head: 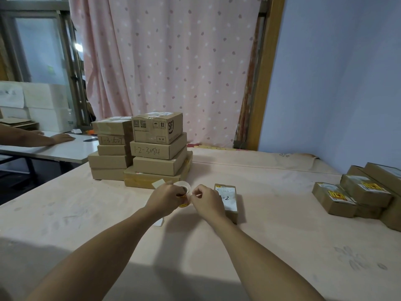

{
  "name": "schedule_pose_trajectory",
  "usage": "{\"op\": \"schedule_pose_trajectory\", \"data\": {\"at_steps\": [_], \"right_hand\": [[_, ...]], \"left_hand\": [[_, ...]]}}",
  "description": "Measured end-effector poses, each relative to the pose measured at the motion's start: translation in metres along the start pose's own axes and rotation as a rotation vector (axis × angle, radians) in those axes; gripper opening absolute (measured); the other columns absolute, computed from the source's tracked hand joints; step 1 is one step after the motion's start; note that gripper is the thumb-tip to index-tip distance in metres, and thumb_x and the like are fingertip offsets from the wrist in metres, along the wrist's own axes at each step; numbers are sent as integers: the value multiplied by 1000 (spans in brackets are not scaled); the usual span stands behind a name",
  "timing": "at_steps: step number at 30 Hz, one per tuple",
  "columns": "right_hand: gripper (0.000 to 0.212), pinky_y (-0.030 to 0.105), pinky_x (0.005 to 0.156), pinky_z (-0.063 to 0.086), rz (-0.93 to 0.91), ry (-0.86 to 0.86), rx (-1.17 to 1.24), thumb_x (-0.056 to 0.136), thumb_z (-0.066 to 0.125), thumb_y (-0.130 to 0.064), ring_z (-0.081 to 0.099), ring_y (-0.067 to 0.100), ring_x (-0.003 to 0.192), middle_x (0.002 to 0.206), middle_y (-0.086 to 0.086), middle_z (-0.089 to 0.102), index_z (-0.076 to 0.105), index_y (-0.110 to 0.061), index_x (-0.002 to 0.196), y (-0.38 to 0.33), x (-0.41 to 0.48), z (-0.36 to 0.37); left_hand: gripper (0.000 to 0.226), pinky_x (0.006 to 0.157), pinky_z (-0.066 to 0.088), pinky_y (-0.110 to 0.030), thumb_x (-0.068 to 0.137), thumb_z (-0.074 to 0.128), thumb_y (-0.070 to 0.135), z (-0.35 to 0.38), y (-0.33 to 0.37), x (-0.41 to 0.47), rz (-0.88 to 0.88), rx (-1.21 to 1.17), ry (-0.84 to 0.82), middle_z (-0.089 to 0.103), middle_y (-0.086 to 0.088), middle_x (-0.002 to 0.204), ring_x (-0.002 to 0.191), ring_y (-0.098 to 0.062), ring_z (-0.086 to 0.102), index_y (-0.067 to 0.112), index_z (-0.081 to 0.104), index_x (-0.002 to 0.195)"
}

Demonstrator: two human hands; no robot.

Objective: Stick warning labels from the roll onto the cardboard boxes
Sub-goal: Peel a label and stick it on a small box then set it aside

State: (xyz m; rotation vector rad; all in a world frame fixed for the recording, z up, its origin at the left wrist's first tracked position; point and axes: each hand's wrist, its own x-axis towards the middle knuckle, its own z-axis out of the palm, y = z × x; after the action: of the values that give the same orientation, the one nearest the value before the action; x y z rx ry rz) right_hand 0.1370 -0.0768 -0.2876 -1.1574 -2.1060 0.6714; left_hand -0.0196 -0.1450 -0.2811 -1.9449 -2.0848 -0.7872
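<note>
Here, small white label roll [184, 189].

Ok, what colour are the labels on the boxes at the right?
Yellow with red markings; the labels on those boxes show in the head view.

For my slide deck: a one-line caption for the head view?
Left hand holds the label roll while right hand pinches its loose end beside a small box.
</note>
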Motion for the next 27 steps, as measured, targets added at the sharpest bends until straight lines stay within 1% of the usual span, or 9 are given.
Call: {"op": "schedule_pose_trajectory", "data": {"at_steps": [3,6,11,15,17,19,21,24,27], "right_hand": [[9,33,74,50,-11,47,-36,88,59,-27,61,20,90,96,-7,65,64,-24,81,1,0,-4],[9,32,67,49,37,78,-45,85,58,-26,62,21,83,86,-5,66,65,-22,81,4,1,-10],[10,33,69,55,98,113,15,86,59,-30,66,19,81,75,-3,72,67,-24,82,16,4,-22],[9,33,70,56,133,111,203,80,64,-24,68,14,77,74,-10,74,70,-30,77,21,2,-31],[12,36,72,60,131,127,265,74,64,-21,70,15,72,72,-10,74,73,-28,75,24,1,-36],[14,38,73,62,135,127,308,74,65,-18,71,14,72,73,-10,74,76,-26,76,27,0,-38],[14,33,74,61,136,127,325,77,69,-14,72,9,75,76,-10,75,78,-25,77,29,-2,-41],[19,28,73,59,130,128,360,79,69,-9,70,4,73,73,-11,75,80,-24,78,33,-4,-45],[18,38,73,64,181,109,497,84,67,-6,73,16,70,70,-6,75,81,-17,80,36,-6,-48]], "left_hand": [[9,63,48,-35,87,73,30,-3,-4,-1,-39,-11,-17,59,-5,80,82,-26,51,23,76,90],[9,64,51,-41,88,70,26,-3,-12,-3,-81,-12,-50,61,-7,78,85,-27,50,19,76,88],[29,73,52,-31,90,67,24,-2,-23,-9,-162,32,-139,59,-5,100,89,-24,56,28,75,118],[36,78,53,-27,89,69,29,2,-23,-10,-165,87,-195,59,-2,112,93,-22,59,28,71,125],[30,74,52,-29,84,72,31,2,-20,-10,-141,85,-208,61,-2,106,89,-21,57,27,75,114],[15,65,49,-31,79,71,33,0,-18,-9,-92,91,-211,64,0,88,83,-19,53,22,76,88],[20,56,46,-31,77,68,39,-1,-16,-9,-65,87,-188,62,4,75,76,-17,54,19,72,75],[20,59,50,-32,84,69,36,-5,-7,-6,-74,9,-87,67,5,83,80,-15,58,17,76,82],[16,59,44,-27,88,66,28,-5,10,4,-135,-129,10,67,7,84,81,-13,58,16,74,81]]}}
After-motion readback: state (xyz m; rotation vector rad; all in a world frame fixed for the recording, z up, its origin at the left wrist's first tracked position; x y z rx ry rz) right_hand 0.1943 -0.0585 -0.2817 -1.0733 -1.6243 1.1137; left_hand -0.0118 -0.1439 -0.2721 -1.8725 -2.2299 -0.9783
